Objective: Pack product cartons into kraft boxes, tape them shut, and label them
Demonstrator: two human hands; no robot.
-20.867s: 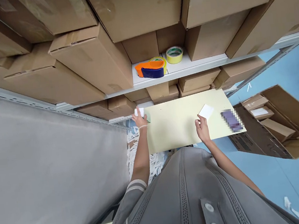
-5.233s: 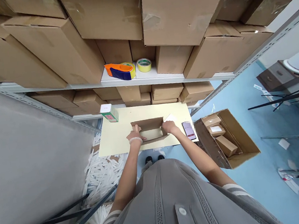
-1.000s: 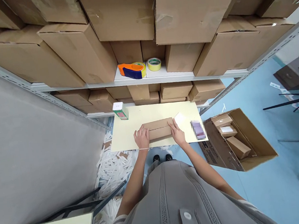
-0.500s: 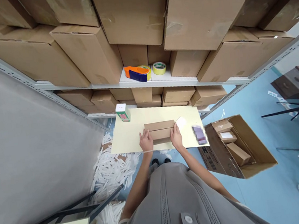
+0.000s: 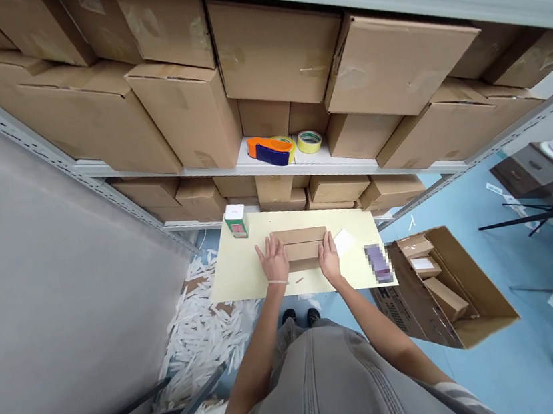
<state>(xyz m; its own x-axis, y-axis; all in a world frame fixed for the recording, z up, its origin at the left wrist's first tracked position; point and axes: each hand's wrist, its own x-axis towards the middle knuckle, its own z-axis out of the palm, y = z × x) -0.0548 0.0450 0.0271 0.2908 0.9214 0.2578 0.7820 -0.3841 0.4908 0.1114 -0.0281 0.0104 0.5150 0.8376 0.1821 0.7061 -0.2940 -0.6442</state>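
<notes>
A small brown cardboard box (image 5: 300, 244) lies closed on a pale yellow table (image 5: 235, 280). My left hand (image 5: 274, 261) rests flat on its left end, fingers stretched out. My right hand (image 5: 329, 258) presses on its right end, fingers also extended. A white card (image 5: 344, 241) lies just right of the box. A small green and white carton (image 5: 236, 221) stands at the table's far left corner.
A phone (image 5: 379, 262) lies at the table's right edge. An open carton with smaller boxes (image 5: 442, 284) sits on the blue floor to the right. An orange tape dispenser (image 5: 267, 149) and a yellow tape roll (image 5: 309, 141) sit on the shelf among cardboard boxes. White paper scraps (image 5: 200, 327) litter the floor at left.
The box flaps, open five seconds ago, now lie folded shut under both hands. Over the last second my hands barely shifted; the view tilted upward.
</notes>
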